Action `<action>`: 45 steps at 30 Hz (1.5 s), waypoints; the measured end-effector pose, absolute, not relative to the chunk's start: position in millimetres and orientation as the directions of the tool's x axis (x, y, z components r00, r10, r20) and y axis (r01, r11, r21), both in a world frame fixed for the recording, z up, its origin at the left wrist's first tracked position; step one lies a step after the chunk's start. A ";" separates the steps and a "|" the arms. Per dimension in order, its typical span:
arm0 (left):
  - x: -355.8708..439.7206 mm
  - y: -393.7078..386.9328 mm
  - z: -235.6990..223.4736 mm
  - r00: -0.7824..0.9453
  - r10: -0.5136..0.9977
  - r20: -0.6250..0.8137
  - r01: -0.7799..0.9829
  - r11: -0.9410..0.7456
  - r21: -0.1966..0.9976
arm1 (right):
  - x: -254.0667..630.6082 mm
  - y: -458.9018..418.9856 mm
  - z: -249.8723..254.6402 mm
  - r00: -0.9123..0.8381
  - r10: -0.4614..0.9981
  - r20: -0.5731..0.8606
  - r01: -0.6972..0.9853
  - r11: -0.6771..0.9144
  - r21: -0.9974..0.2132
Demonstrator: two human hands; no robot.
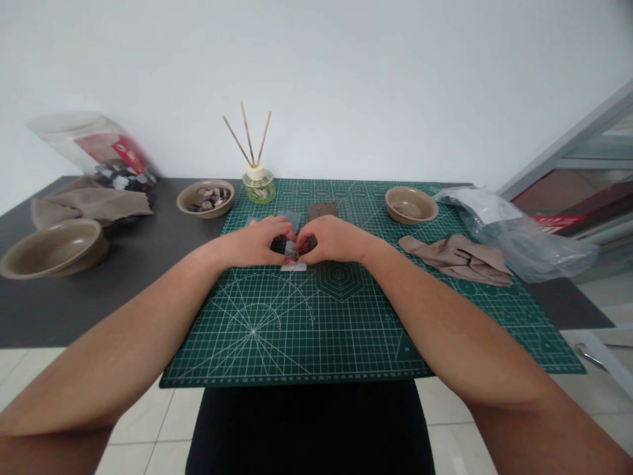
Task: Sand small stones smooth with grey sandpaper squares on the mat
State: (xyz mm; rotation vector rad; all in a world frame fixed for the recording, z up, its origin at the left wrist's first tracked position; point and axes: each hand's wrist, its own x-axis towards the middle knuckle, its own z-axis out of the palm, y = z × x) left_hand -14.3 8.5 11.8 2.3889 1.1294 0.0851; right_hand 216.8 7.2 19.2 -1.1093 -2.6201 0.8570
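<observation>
Both hands meet over the green cutting mat (297, 330). Between the fingertips is a small greyish, partly see-through packet (291, 249); its exact kind and contents are too small to make out. My left hand (260, 243) pinches it from the left, thumb below and fingers above. From the right, my right hand (336, 239) closes its thumb and fingertips on the packet's other side. A small white piece (293, 268) shows just under the fingers. Behind my left hand lies a bluish clear plastic sheet (293, 216), and a brown square block (322, 210) sits behind my right hand.
A reed diffuser (258, 185) stands at the back, beside a bowl of dark and light pieces (182, 196). At left are another bowl (93, 245), a brown cloth (89, 201) and a clear container (64, 128). At right are a bowl (411, 192), a cloth (459, 258) and a plastic bag (519, 237).
</observation>
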 end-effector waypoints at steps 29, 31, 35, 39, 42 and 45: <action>-13.4 8.2 14.4 0.653 0.731 -0.198 0.728 -0.532 0.433 | 213.1 6.8 13.3 -0.748 0.663 -0.027 0.563 0.612 -0.555; -14.1 8.4 14.1 0.655 0.731 -0.192 0.722 -0.529 0.446 | 216.1 7.7 14.4 -0.754 0.655 -0.050 0.561 0.602 -0.568; -14.2 8.3 14.8 0.655 0.730 -0.198 0.723 -0.528 0.447 | 219.0 10.4 13.4 -0.707 0.706 -0.042 0.603 0.570 -0.558; -12.8 8.6 15.4 0.649 0.736 -0.194 0.730 -0.529 0.433 | 212.5 10.6 9.4 -0.692 0.721 -0.001 0.616 0.590 -0.522; -12.8 9.0 15.3 0.638 0.745 -0.197 0.741 -0.523 0.422 | 208.2 10.2 9.1 -0.739 0.674 0.005 0.574 0.633 -0.519; -13.9 9.3 15.0 0.643 0.740 -0.195 0.736 -0.527 0.426 | 209.4 10.8 11.2 -0.771 0.637 -0.020 0.546 0.644 -0.536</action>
